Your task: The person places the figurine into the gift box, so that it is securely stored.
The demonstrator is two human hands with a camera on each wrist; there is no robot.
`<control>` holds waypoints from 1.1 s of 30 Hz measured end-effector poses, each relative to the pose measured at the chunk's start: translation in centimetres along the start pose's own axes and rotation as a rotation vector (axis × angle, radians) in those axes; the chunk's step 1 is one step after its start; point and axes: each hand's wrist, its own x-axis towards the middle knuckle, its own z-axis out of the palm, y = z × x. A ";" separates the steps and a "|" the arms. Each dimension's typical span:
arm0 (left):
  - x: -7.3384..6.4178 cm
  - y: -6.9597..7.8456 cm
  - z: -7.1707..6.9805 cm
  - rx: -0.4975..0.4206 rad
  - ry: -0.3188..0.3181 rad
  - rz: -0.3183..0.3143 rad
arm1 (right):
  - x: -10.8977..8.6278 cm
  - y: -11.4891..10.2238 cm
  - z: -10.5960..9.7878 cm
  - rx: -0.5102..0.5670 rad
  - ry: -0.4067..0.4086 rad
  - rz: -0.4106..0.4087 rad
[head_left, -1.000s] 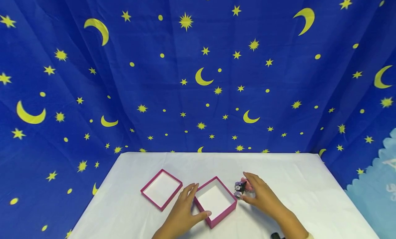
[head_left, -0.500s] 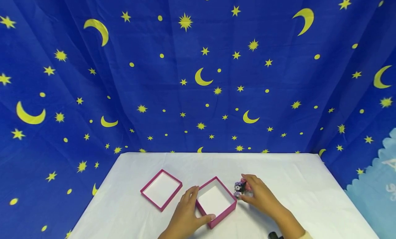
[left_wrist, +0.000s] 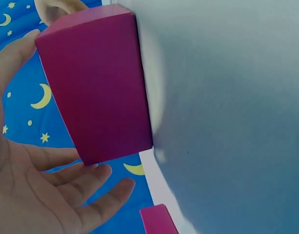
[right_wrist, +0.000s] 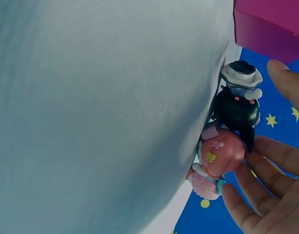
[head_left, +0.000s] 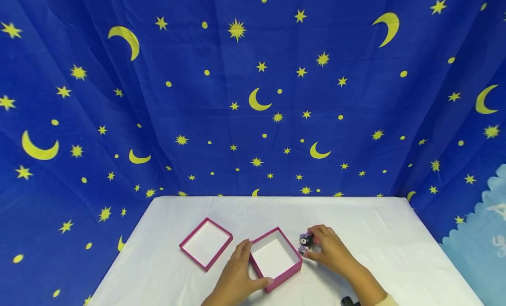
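Observation:
My left hand [head_left: 238,271] steadies a pink open-topped box [head_left: 283,277], spanning one side. In the left wrist view its thumb meets one corner of the box [left_wrist: 96,87] and its fingers reach the opposite corner. My right hand [head_left: 333,251] is around two small toy figurines on the table, right of the box. One is a black figurine [right_wrist: 237,109] with a white-and-dark top; the other is a pink figurine [right_wrist: 222,153] with small butterfly shapes. The right fingers touch or nearly touch the pink one, while the thumb appears apart from the black one.
Left of the box lies its shallow pink-rimmed lid [head_left: 206,244], white inside facing up. A white cloth covers the table [head_left: 367,222]. A small black object [head_left: 348,301] shows at the front edge, by the right forearm. A blue star-and-moon curtain [head_left: 221,99] stands behind.
My left hand has shifted slightly right against the box. The right fingers have drawn in a little over the pink figurine. Box, lid and figurines stay nearly in place.

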 end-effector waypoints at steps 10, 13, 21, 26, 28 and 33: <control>0.2 -0.5 -0.7 -0.048 -0.040 0.001 | 0.0 0.3 0.5 -0.029 0.032 -0.031; 0.3 -0.8 -0.7 -0.078 -0.062 -0.008 | 0.0 0.5 0.7 -0.042 0.045 -0.038; 0.3 -0.9 -1.2 -0.126 -0.090 -0.004 | 0.3 0.7 1.1 -0.053 0.061 -0.036; 0.4 -1.0 -1.2 -0.140 -0.106 -0.005 | 0.3 0.8 1.1 -0.040 0.069 -0.028; 0.4 -1.0 -1.2 -0.145 -0.112 -0.010 | 0.3 0.8 1.2 -0.035 0.083 -0.033; 0.6 -1.2 -1.2 -0.161 -0.127 -0.017 | 0.3 1.0 1.1 -0.017 0.108 -0.036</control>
